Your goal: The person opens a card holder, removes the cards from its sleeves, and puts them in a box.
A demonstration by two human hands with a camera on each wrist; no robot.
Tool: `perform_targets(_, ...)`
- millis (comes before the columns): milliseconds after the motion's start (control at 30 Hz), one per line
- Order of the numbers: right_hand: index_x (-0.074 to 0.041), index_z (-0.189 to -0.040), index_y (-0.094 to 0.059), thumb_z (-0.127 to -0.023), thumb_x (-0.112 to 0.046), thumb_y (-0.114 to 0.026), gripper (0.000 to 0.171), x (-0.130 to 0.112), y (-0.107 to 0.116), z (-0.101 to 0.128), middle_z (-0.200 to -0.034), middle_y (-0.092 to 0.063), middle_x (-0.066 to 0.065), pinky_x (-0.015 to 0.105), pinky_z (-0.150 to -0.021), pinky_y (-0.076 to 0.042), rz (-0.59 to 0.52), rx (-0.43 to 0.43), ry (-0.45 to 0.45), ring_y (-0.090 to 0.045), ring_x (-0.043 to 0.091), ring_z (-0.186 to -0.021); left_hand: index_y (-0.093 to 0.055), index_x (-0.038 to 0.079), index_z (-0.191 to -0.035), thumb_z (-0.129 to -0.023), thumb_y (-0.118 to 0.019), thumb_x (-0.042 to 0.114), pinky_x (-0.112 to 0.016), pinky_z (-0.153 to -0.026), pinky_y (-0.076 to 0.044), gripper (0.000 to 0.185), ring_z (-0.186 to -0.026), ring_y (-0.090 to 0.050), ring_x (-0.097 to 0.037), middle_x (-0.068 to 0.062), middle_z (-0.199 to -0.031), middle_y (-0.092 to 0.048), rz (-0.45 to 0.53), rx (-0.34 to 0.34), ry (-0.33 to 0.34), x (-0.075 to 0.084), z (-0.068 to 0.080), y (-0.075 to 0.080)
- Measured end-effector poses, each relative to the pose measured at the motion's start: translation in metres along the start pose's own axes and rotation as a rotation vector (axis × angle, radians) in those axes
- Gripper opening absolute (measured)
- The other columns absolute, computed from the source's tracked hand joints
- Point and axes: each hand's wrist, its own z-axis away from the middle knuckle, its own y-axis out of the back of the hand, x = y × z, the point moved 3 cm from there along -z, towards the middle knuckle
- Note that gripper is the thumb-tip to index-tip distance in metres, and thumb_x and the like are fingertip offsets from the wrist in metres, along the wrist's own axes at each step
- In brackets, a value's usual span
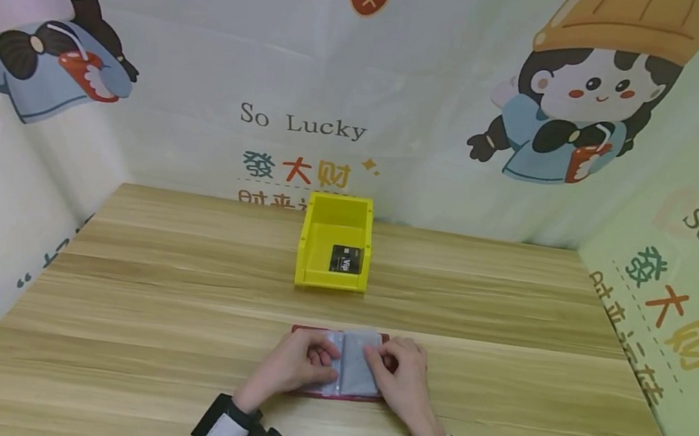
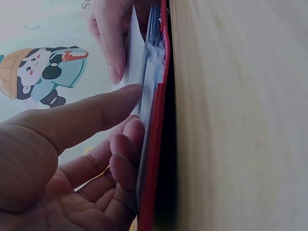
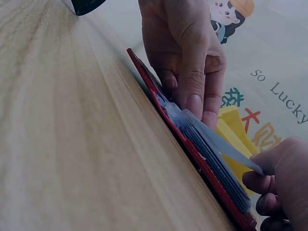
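A red card holder (image 1: 298, 391) lies open on the wooden table (image 1: 142, 308), its clear plastic sleeves (image 1: 359, 364) fanned up. My left hand (image 1: 301, 362) rests on the left pages, fingertips (image 3: 195, 103) pressing the sleeve stack (image 3: 211, 144) and the thumb (image 2: 91, 115) touching a raised sleeve. My right hand (image 1: 400, 374) pinches the free edge of one clear sleeve (image 3: 226, 149) and holds it lifted off the stack. The red cover (image 2: 153, 159) lies flat against the table. Whether cards sit in the sleeves is hard to tell.
A yellow open-front bin (image 1: 340, 209) stands at the middle back of the table, with a black VIP card (image 1: 346, 259) inside. Printed cloth walls close in the table at the back and both sides. Black wrist cameras sit on both forearms.
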Motion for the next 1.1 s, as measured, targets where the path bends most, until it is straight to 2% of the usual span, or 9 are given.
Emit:
perform_targets(233,-0.017,-0.062,-0.058,-0.093,-0.013,-0.076,0.037,0.0001,0.0002,0.0,-0.063,-0.037,-0.017,0.04,-0.088,-0.024,-0.04,0.018,0.063,-0.038,0.003,-0.069,-0.077,-0.002,-0.098,-0.094,-0.075,0.007,-0.02,-0.062,-0.043,0.01,-0.07,-0.054,-0.01,-0.002,-0.08,-0.066,-0.041,0.034,0.022,-0.0001,-0.0008,-0.0004)
perform_targets(367,-0.017,-0.065,-0.062,-0.094,-0.01,-0.075,0.033,0.0002,-0.0003,0.0005,-0.064,-0.045,-0.015,0.039,-0.088,-0.03,-0.059,0.046,0.152,-0.043,0.002,-0.071,-0.078,0.001,-0.098,-0.101,-0.068,0.011,-0.021,-0.061,-0.04,0.014,-0.07,-0.053,-0.011,-0.001,-0.08,-0.065,-0.055,0.048,0.045,0.0019,-0.0009,0.0002)
perform_targets(533,-0.015,-0.069,-0.065,-0.095,-0.002,-0.07,0.03,-0.001,-0.0005,0.0016,-0.068,-0.055,-0.009,0.034,-0.088,-0.038,-0.123,0.053,0.267,-0.052,0.006,-0.075,-0.076,0.002,-0.093,-0.104,-0.061,0.012,-0.023,-0.064,-0.04,0.021,-0.073,-0.053,-0.012,-0.004,-0.08,-0.066,-0.027,0.056,0.038,0.0027,0.0002,0.0017)
perform_targets(700,-0.011,-0.072,-0.066,-0.099,0.002,-0.061,0.031,-0.0028,-0.0005,0.0038,-0.076,-0.061,-0.002,0.03,-0.085,-0.039,-0.21,-0.007,0.312,-0.055,0.012,-0.082,-0.073,-0.002,-0.094,-0.107,-0.055,0.011,-0.022,-0.065,-0.045,0.026,-0.073,-0.056,-0.012,-0.01,-0.083,-0.069,0.044,0.044,0.03,-0.0005,0.0002,0.0017)
perform_targets(900,-0.008,-0.078,-0.074,-0.102,0.0,-0.057,0.03,-0.0019,-0.0022,0.0056,-0.086,-0.066,0.002,0.029,-0.079,-0.04,-0.256,-0.098,0.301,-0.054,0.013,-0.088,-0.072,-0.003,-0.097,-0.111,-0.049,0.015,-0.023,-0.064,-0.046,0.032,-0.072,-0.056,-0.012,-0.009,-0.084,-0.068,0.101,0.046,0.077,-0.0039,-0.0016,0.0017)
perform_targets(1033,-0.007,-0.087,-0.079,-0.103,-0.001,-0.057,0.027,-0.0028,-0.0038,0.0055,-0.088,-0.066,0.001,0.027,-0.081,-0.038,-0.267,-0.156,0.286,-0.051,0.011,-0.09,-0.072,-0.004,-0.101,-0.112,-0.048,0.02,-0.023,-0.064,-0.048,0.036,-0.071,-0.057,-0.012,-0.011,-0.084,-0.069,0.129,0.044,0.084,-0.0041,-0.0025,0.0028)
perform_targets(1100,-0.006,-0.094,-0.081,-0.104,-0.003,-0.056,0.027,-0.0034,-0.0046,0.0055,-0.089,-0.064,0.0,0.027,-0.086,-0.038,-0.253,-0.185,0.283,-0.05,0.01,-0.092,-0.072,-0.005,-0.101,-0.112,-0.048,0.024,-0.024,-0.065,-0.049,0.039,-0.071,-0.058,-0.012,-0.011,-0.084,-0.069,0.141,0.051,0.091,-0.003,-0.0024,0.0039)
